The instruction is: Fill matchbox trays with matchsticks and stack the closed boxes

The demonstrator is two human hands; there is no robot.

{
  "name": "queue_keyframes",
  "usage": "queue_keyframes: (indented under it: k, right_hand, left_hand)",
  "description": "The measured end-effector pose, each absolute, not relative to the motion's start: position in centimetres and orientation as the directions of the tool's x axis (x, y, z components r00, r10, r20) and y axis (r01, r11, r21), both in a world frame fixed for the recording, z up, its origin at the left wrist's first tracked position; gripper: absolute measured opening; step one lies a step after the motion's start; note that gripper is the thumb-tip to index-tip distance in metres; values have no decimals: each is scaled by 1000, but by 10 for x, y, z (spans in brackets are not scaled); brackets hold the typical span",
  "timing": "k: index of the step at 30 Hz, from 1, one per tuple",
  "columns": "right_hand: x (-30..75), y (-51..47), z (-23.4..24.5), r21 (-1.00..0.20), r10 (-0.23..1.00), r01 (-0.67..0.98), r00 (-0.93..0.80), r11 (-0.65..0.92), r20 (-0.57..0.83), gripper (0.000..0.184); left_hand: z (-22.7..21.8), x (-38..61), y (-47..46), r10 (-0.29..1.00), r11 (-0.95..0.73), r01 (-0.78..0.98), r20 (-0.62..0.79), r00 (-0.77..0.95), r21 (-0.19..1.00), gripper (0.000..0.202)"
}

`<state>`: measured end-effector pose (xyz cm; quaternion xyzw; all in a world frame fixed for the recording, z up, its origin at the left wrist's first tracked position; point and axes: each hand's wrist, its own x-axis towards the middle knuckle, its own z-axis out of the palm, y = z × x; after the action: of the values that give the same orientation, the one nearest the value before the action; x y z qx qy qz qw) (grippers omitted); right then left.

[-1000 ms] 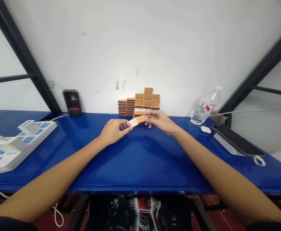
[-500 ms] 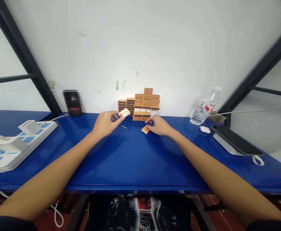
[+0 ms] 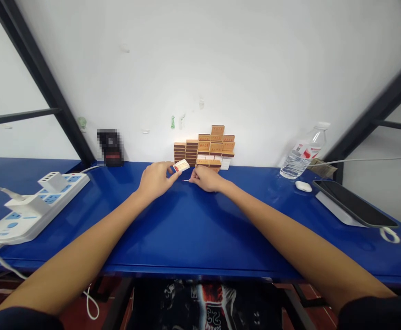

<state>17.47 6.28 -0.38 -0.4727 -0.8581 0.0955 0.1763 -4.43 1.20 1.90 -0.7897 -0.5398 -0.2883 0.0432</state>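
Note:
My left hand [image 3: 156, 181] pinches a small white matchbox tray [image 3: 181, 165] by its edges, tilted above the table, with red-tipped matches lying in it. Just right of it, my right hand [image 3: 205, 178] is closed low over the blue table, thumb and fingertip on one end of a single matchstick [image 3: 185, 180]. Behind both hands stands a stack of orange matchboxes [image 3: 216, 146] against the wall. Left of that stack, more matchboxes [image 3: 185, 151] are piled with their dark striking sides outward. The orange matchbox sleeve seen on the table earlier is hidden by my right hand.
On the left lies a white power strip [image 3: 38, 208] with plugs and cables. A water bottle [image 3: 303, 153], a white earphone case [image 3: 303, 186] and a phone [image 3: 354, 204] on a white stand are at the right. A dark pixelated object [image 3: 112, 149] stands near the wall.
My right hand has left the orange sleeve, moved left and closed on the matchstick that lay on the table. My left hand still holds the tray. The view has shifted slightly.

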Motion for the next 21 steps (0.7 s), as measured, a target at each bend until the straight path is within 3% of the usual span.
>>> queue_keyframes:
  k: [5, 11, 14, 16, 21]
  right_hand:
    - [204, 54, 12, -218, 771, 786, -438, 578, 462, 10]
    - [196, 35, 23, -218, 672, 676, -533, 703, 514, 7]
    - [210, 33, 24, -274, 673, 653, -499, 706, 546, 9]
    - [227, 35, 23, -330, 702, 648, -474, 687, 532, 12]
    - [254, 42, 12, -527, 788, 594, -533, 608, 309, 17]
  left_hand:
    - [17, -42, 10, 846, -382, 911, 455, 277, 156, 33]
    - [13, -38, 9, 823, -532, 792, 402, 402, 299, 33]
    - [12, -36, 9, 813, -573, 729, 369, 449, 375, 35]
    - [10, -34, 8, 815, -576, 711, 357, 457, 403, 34]
    - [7, -33, 8, 828, -560, 672, 318, 462, 484, 37]
